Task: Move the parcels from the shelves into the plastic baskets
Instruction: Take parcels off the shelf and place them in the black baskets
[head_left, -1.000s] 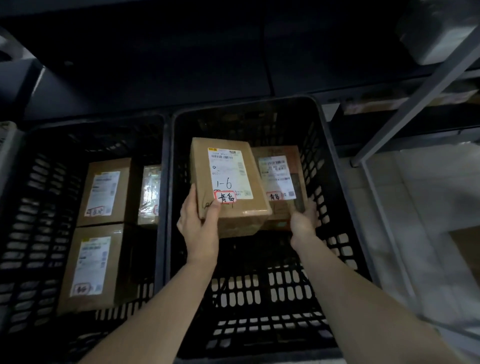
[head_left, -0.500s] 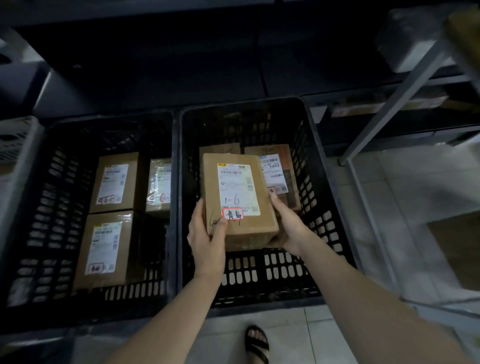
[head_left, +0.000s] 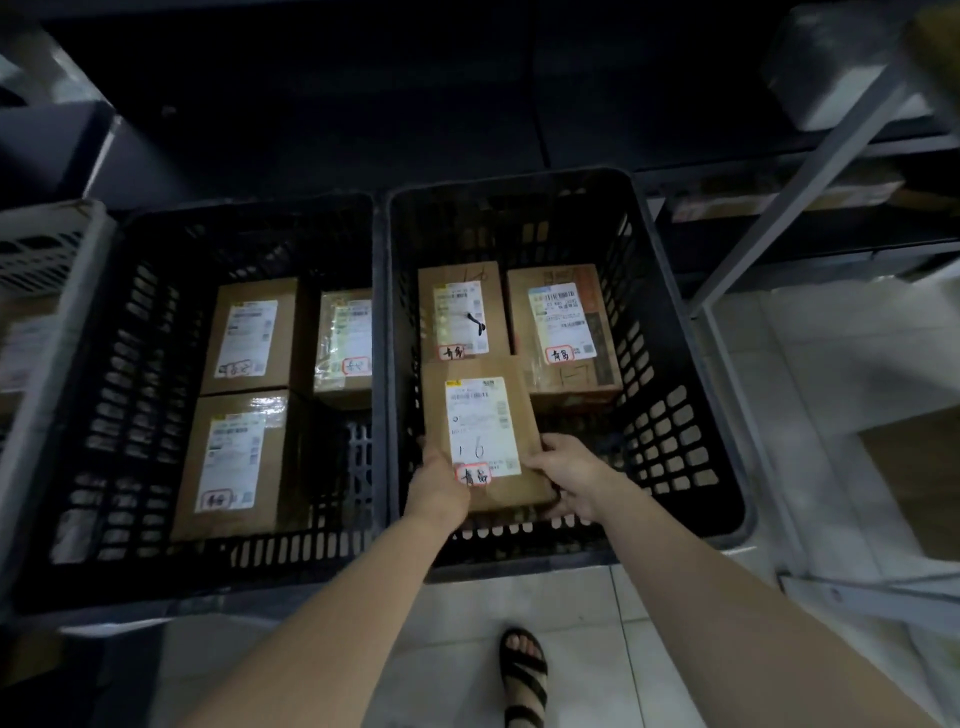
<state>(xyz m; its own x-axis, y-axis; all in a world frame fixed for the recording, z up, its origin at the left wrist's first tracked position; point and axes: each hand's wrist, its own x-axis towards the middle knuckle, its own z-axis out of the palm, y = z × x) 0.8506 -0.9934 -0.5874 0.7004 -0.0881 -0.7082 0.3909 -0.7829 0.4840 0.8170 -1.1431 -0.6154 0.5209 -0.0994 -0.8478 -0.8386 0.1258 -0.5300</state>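
Both hands are clamped on one cardboard parcel (head_left: 483, 415) inside the right basket (head_left: 691, 374), at its front left. The left hand (head_left: 439, 486) grips the near left corner with the thumb laid on top beside a red-bordered sticker, and the right hand (head_left: 569, 475) curls its fingers round the near right edge. The parcel lies label up with handwritten figures on it, its far end just in front of the back-left parcel (head_left: 462, 322). I cannot tell whether its underside rests on the basket floor. The back-right parcel (head_left: 563, 332) sits beside that one in the same basket, also label up, the two close together. The left basket (head_left: 130, 364) stands wall against wall with the right basket and holds three parcels: a rear box (head_left: 249, 338), a tape-wrapped box (head_left: 345, 345) next to it by the shared wall, and a longer front box (head_left: 234, 462). Both baskets are black slotted plastic. A sandalled foot (head_left: 524, 675) stands on the pale tiled floor (head_left: 831, 395) just in front of the right basket, between the forearms. To the right rises a grey metal shelf frame (head_left: 810, 171) — a wrapped parcel (head_left: 831, 67), blurred, sits by it at the top right. A white slotted basket (head_left: 36, 244) shows at the left edge.
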